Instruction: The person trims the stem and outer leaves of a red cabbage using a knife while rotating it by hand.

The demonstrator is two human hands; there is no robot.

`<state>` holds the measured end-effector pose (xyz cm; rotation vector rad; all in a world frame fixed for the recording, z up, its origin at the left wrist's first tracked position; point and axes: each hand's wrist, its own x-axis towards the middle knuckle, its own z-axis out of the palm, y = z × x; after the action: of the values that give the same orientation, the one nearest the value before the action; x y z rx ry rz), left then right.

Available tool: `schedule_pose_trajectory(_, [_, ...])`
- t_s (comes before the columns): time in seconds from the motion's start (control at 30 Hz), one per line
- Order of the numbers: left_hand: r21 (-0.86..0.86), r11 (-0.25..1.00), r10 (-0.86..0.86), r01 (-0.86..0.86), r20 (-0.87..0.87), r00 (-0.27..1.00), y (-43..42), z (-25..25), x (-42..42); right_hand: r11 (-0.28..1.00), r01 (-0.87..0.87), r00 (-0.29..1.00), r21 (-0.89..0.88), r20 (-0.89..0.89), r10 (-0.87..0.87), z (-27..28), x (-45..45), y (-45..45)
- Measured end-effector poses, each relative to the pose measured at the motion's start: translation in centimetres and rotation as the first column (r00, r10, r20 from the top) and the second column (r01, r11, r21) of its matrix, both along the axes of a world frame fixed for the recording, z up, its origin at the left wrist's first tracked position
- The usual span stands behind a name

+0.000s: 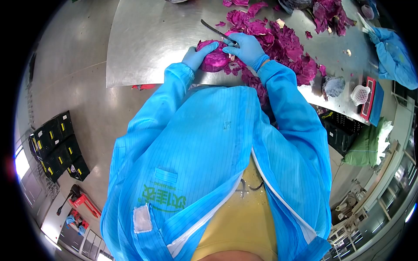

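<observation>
A peeled red cabbage (214,60) rests on the steel table (148,48) near its front edge. My left hand (197,56), in a blue glove, grips its left side with the thumb across the top. My right hand (247,48), gloved too, is closed on a knife (213,28) whose thin dark blade points up and to the left. The fingers of this hand are by the cabbage's right side; whether they touch it I cannot tell. Loose purple cabbage leaves (283,45) lie heaped to the right of both hands, some hanging over the front edge.
Farther right are a greyish cabbage (333,87), a white foam net (360,95) and a red-framed device (370,98). Another person's blue sleeve (394,54) reaches in at the right. Black crates (56,145) stand on the floor at left; a green sack (363,148) sits below the table.
</observation>
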<state>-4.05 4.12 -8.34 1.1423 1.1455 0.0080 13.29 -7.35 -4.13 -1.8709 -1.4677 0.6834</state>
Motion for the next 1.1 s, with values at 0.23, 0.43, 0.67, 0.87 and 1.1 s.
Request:
schedule_pose_trajectory(0.23, [0.595, 0.802, -0.083, -0.055, 0.203, 0.976, -1.1, 0.2, 1.0, 0.977, -0.022, 0.932, 0.214, 0.358, -0.058, -1.3, -1.2, -1.1])
schedule_pose_trajectory(0.43, [0.169, 0.982, -0.132, 0.079, 0.334, 0.933, 0.1, 2.9, 1.6, 0.975, 0.127, 0.977, 0.182, 0.148, -0.155, -0.9, -1.2, -0.5])
schedule_pose_trajectory(0.67, [0.331, 0.93, -0.258, 0.159, 0.283, 0.924, 0.9, 1.6, 2.4, 0.968, 0.221, 0.975, 0.119, -0.014, -0.221, -2.3, 0.0, -0.4])
schedule_pose_trajectory(0.87, [0.287, 0.945, -0.241, 0.156, 0.292, 0.926, 0.9, 1.8, 2.8, 0.975, 0.188, 0.866, -0.115, -0.449, -0.22, -1.5, 0.9, -0.5])
schedule_pose_trajectory(1.1, [0.342, 0.919, -0.3, 0.198, 0.277, 0.913, 1.4, 1.3, 2.9, 0.996, -0.03, 0.928, -0.084, -0.373, -0.004, -2.1, 2.7, 0.4])
